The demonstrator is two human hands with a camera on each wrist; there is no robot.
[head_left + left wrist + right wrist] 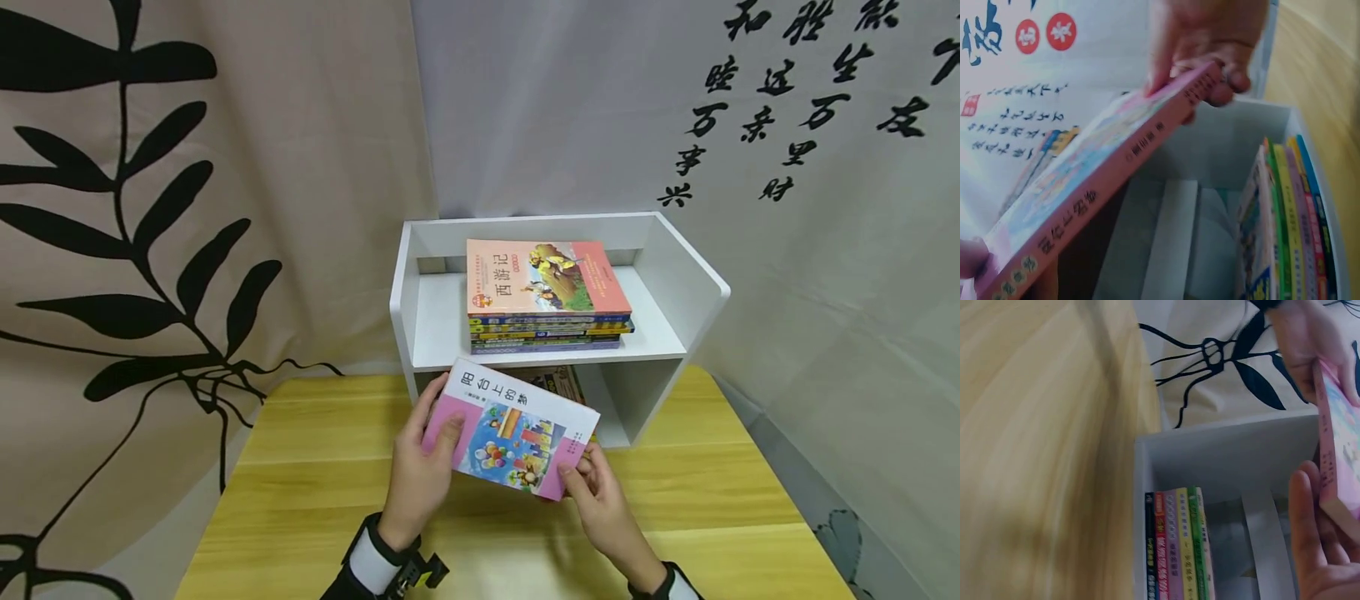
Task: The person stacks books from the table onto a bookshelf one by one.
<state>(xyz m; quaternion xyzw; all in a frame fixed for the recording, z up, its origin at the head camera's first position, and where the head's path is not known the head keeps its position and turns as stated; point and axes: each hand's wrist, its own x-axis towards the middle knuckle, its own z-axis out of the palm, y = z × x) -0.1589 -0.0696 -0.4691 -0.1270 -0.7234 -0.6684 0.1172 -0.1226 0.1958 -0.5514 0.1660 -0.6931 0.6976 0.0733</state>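
Observation:
A pink and white picture book (517, 433) is held tilted in the air in front of the white shelf. My left hand (423, 467) grips its left end, thumb on the cover. At the lower right corner my right hand (603, 508) pinches it, thumb on top and fingers beneath. The pink spine (1110, 181) faces the left wrist camera. On the shelf's upper level lies a stack of books (547, 279), topped by an orange-red cover. More books (1175, 544) stand in a row in the lower level, partly hidden in the head view by the held book.
The two-level white shelf (693, 292) stands at the back of the wooden table (315, 483). Behind hang curtains, one with a black leaf pattern (150, 317), one with black written characters (776, 79).

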